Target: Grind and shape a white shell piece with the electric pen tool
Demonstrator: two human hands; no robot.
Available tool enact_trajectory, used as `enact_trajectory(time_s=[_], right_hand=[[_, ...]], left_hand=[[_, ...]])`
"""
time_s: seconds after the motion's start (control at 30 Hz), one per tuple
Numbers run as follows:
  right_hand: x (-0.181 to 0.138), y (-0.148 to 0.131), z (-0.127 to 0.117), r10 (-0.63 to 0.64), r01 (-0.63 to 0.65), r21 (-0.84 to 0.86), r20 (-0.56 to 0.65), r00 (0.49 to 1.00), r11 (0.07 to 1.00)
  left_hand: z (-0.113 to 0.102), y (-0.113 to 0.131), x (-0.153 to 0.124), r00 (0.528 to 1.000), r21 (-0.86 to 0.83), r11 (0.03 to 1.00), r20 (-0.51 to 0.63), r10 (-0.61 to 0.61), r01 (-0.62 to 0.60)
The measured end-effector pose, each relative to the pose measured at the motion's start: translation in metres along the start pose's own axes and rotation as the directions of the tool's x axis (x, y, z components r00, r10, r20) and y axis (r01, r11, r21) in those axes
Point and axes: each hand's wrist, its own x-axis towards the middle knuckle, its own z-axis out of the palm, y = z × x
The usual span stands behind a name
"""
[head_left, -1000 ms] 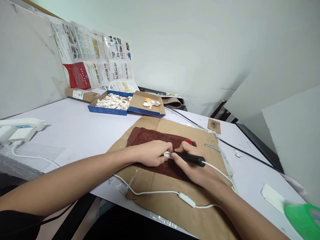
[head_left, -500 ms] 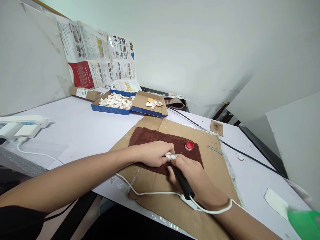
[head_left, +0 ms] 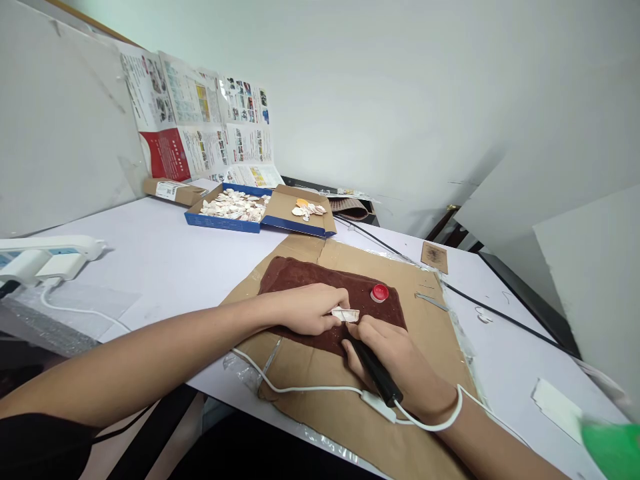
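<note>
Covering part of the table [head_left: 165, 233], a sheet of cardboard [head_left: 305, 367] lies under my work, presumably to spare the surface. On it, the brown cloth [head_left: 305, 270] makes what I take to be a soft bed. The open blue box [head_left: 225, 223] stands at the back, clear of my elbows. My hands are near each other over the cloth: the left hand [head_left: 315, 309] pinches, while the right hand [head_left: 395, 350] wraps the black-handled tool [head_left: 373, 370], probably for fine control. The red pot [head_left: 379, 293] sits on the cloth just beyond my right hand, handy to reach. Smallest, the pale piece [head_left: 347, 315] is gripped by its left end, leaving the rest exposed; whether the tool's tip touches it I cannot tell.

A second ago the handle pointed off rightward and my right hand hid most of the pot; now the handle slants back towards me and the pot shows.
</note>
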Motion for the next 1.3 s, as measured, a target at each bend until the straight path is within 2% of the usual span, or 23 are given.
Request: enact_trajectory(time_s=[0.4,0.6,0.77,0.9,1.0,1.1,1.2,1.3], right_hand=[[-0.001,0.010,-0.007,-0.015,0.014,0.020,0.050,0.999,1.000],[-0.002,0.020,-0.011,-0.064,0.063,0.020,0.066,0.996,0.998],[0.003,0.025,-0.021,-0.083,0.076,0.077,0.091,0.992,0.994],[0.007,0.030,-0.031,0.010,-0.038,0.171,0.160,0.987,0.985],[0.009,0.032,-0.034,0.114,-0.145,0.207,0.155,0.981,0.968],[0.013,0.029,-0.031,0.219,-0.238,0.189,0.120,0.968,0.953],[0.020,0.019,-0.025,0.355,-0.368,0.133,0.112,0.928,0.920],[0.025,0.006,-0.019,0.390,-0.399,0.112,0.098,0.916,0.910]], left_hand=[[0.000,-0.001,-0.001,1.000,-0.017,1.000,0.011,-0.019,0.019],[0.000,0.000,-0.001,1.000,-0.002,1.000,0.007,-0.020,0.020],[-0.001,0.001,-0.001,0.999,0.003,1.000,0.018,-0.030,0.030],[-0.001,0.000,0.000,0.999,-0.002,0.999,0.017,-0.032,0.032],[-0.001,0.001,0.000,0.999,-0.003,0.999,0.016,-0.033,0.033],[-0.003,0.004,0.000,0.999,0.003,0.999,0.020,-0.047,0.047],[-0.005,0.007,-0.001,0.998,0.019,0.998,0.020,-0.060,0.060],[-0.005,0.008,-0.001,0.998,0.037,0.998,0.020,-0.054,0.053]])
